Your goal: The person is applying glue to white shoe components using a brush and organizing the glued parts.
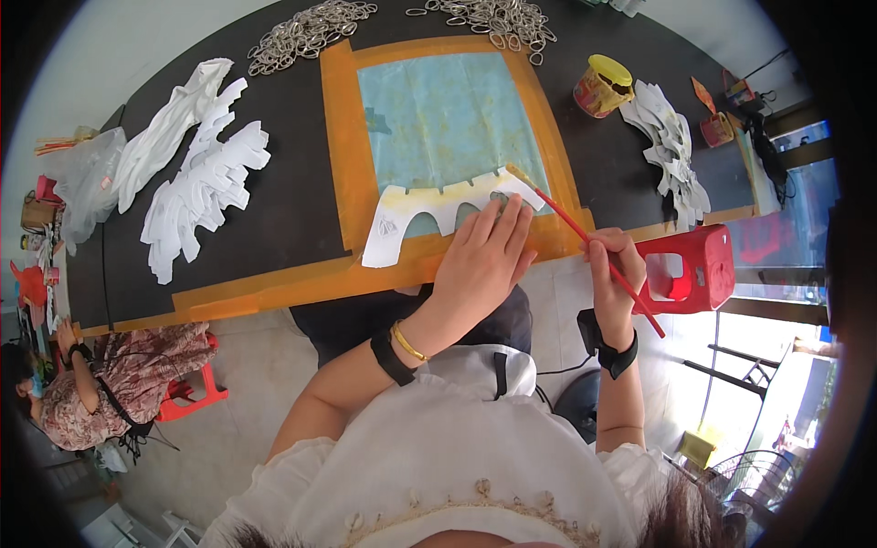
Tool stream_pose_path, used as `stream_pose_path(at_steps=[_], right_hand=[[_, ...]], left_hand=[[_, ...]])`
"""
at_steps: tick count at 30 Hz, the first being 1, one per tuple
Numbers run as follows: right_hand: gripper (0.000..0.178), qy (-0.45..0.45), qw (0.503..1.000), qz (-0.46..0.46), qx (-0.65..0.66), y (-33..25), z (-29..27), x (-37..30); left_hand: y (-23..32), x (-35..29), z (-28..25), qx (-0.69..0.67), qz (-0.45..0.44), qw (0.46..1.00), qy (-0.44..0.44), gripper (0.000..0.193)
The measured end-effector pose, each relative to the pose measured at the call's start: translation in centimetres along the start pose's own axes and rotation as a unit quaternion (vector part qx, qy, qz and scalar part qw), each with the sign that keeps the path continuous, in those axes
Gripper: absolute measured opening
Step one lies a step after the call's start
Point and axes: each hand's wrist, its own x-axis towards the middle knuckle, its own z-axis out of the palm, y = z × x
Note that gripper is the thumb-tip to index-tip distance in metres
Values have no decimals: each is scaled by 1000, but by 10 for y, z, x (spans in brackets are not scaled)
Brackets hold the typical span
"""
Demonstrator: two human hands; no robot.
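From where I stand, the person's left hand (489, 260) lies open on the white cut piece (438, 201), its fingers stretched out and covering part of one of the arched notches. The right hand (614, 260) grips the slim red brush (568, 219) partway down its smooth handle, which slants up to the left; the pale tip meets the upper edge of the cut piece near its right end. That piece is flat and curved like a shallow bridge, with rounded openings below and small nicks above, smeared yellowish along the top band. It rests on the near part of a blue-green sheet (429, 110), blotched with yellow and lightly creased, framed in glossy orange tape (347, 164) on the dark matte table (292, 192). Left of the tape sits a fanned, jagged-edged white stack (201, 192), beside a longer, crumpled white bundle (169, 137) and a clear, wrinkled plastic bag (87, 187). Beyond the sheet, silvery metal loops lie tangled in a left heap (311, 36) and a right heap (498, 23). To the right, a smeared round tub (598, 91) with a yellow rim stands next to another layered white stack, ragged and overlapping (671, 151).
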Motion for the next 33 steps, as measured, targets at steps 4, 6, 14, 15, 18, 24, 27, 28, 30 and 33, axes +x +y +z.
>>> stream_pose_path(at_steps=[4,6,14,15,18,24,27,28,30,33], right_hand=[[2,-21,999,36,-9,3,-3,-4],[2,-39,998,58,-7,3,-6,-3],[4,-35,998,47,7,5,-3,6],[5,-45,997,60,15,6,-1,6],[6,-24,998,60,-6,6,-4,6],[4,-64,995,66,-33,-4,-19,0],[3,-44,997,59,11,-8,-17,-1],[3,-44,997,63,8,-9,-15,0],[10,-47,995,68,-51,-11,-12,2],[14,-88,990,46,-97,-15,-12,3]], left_hand=[[0,-1,1,1,-1,1000,-4,46],[0,-1,0,4,-1,1000,-4,46],[1,1,-1,6,1,1000,-6,46],[1,0,-1,6,1,1000,-3,45],[1,1,-1,1,-5,1000,-9,45],[1,0,0,-10,-8,1000,-4,46],[1,-1,0,-9,-5,1000,-3,46],[1,-1,0,-6,-4,1000,-6,46],[1,0,-1,-7,-3,1000,-3,46],[0,0,-1,-23,-6,1000,5,46]])
